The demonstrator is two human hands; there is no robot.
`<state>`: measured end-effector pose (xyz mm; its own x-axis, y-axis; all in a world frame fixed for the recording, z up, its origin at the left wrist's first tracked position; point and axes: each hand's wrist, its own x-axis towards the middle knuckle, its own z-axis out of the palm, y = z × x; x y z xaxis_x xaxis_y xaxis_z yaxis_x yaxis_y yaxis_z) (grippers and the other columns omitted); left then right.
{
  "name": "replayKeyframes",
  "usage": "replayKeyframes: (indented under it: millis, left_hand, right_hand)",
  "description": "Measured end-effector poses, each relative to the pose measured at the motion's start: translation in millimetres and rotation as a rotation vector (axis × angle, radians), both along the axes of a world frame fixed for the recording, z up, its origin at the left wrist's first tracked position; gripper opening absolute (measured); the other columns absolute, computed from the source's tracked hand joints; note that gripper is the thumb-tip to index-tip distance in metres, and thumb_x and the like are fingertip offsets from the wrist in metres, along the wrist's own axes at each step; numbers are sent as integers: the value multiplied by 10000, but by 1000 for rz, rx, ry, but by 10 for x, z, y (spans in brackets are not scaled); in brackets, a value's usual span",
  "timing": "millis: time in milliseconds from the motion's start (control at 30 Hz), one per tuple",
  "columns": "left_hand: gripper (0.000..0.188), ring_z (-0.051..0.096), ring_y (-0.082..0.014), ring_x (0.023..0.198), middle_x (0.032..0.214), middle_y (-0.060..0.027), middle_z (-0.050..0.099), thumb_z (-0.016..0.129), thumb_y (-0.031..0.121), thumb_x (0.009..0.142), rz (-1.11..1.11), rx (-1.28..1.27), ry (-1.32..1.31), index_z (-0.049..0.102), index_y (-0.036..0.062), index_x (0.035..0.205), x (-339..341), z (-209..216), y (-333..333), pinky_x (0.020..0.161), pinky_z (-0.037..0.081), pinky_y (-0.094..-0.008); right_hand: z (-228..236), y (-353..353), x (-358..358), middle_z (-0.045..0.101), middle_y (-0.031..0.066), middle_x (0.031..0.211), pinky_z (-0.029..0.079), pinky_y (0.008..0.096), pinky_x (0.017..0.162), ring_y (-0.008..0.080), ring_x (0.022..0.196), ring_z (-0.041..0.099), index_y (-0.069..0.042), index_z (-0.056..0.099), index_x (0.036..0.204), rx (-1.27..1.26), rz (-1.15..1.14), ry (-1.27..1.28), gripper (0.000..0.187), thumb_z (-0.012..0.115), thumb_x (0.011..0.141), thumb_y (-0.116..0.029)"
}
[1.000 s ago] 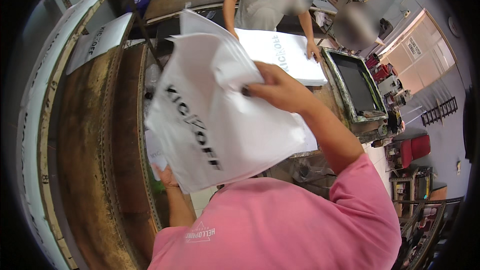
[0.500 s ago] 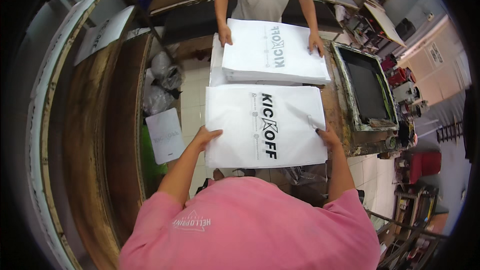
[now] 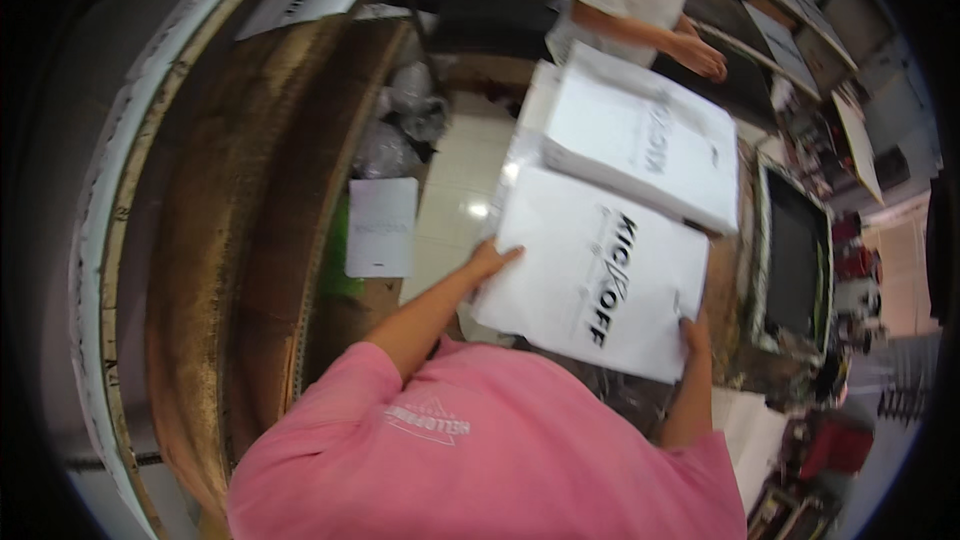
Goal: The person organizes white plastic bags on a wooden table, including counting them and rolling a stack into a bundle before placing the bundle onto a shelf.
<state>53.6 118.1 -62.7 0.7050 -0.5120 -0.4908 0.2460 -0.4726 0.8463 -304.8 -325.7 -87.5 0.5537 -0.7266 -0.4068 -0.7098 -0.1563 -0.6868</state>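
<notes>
A flat white bag [image 3: 550, 270] with large black lettering is held out in front of me, tilted down to the right. My left hand [image 3: 495, 260] is closed on its left edge, thumb on top. At the right edge, my right hand [image 3: 693, 335] grips it near a small slot-like mark, its fingers partly beneath. Just beyond lies a thick stack of similar white bags [image 3: 590, 130], grey print showing on top. Across from me stands a co-worker in a light shirt, and the co-worker's hands [image 3: 700, 55] are off the stack.
A framed printing screen [image 3: 797, 255] lies on the worktable to the right, with several ink containers [image 3: 855, 265] beyond it. Wooden shelves [image 3: 250, 190] run along my left. One printed white sheet [image 3: 382, 227] and clear plastic bags [image 3: 388, 145] lie beside them.
My view has turned left, so everything shifts right and looks tilted. The co-worker has let go of the stack and brought both hands together. Both my hands still hold the bag.
</notes>
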Motion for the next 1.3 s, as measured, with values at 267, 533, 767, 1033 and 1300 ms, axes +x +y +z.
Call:
replayKeyframes:
  millis: [267, 533, 767, 1033, 1300]
  left_hand:
    - [312, 705, -183, 826, 979, -114, 754, 736, 313, 938, 45, -336, -32, 762, 14, 1021, 1624, 746, 978, 752, 566, -318]
    - [608, 545, -398, 1289, 1393, -309, 509, 582, 326, 1057, 868, -1208, 85, 378, -135, 1397, 5541, 1725, 3060, 1139, 468, -506]
    - [987, 103, -418, 1567, 1661, -303, 119, 610, 469, 1019, 820, -1192, 104, 49, -120, 1578, 7324, 1391, 2996, 1291, 144, -501]
    - [889, 542, -325, 1077, 1259, -222, 472, 771, 629, 843, 1075, -990, 448, 431, -13, 1356, 8026, 1757, 2624, 901, 528, -433]
    - [624, 588, -298, 982, 1156, -131, 580, 757, 557, 887, 956, -540, 215, 585, 70, 1238, 8595, 1689, 2735, 711, 571, -423]
  right_hand:
    - [451, 802, 538, 578, 313, 1345, 473, 493, 1053, 428, 1239, 588, 36, 503, 1407, -852, -140, 678, 704, 709, 903, -410]
    - [978, 1691, 803, 599, 279, 1312, 461, 497, 1058, 414, 1222, 585, 80, 535, 1367, -1025, -357, 126, 495, 611, 993, -235]
    - [1317, 3247, 1118, 612, 277, 1252, 443, 491, 1038, 412, 1181, 584, 107, 533, 1342, -773, -263, 101, 485, 653, 953, -159]
    - [1947, 4378, 1438, 576, 294, 1362, 414, 482, 1115, 428, 1281, 543, 80, 545, 1369, -627, -310, 301, 487, 640, 962, -171]
    - [1462, 4520, 748, 625, 266, 1258, 428, 482, 1075, 422, 1203, 579, 100, 577, 1279, -714, -369, 205, 443, 651, 952, -190]
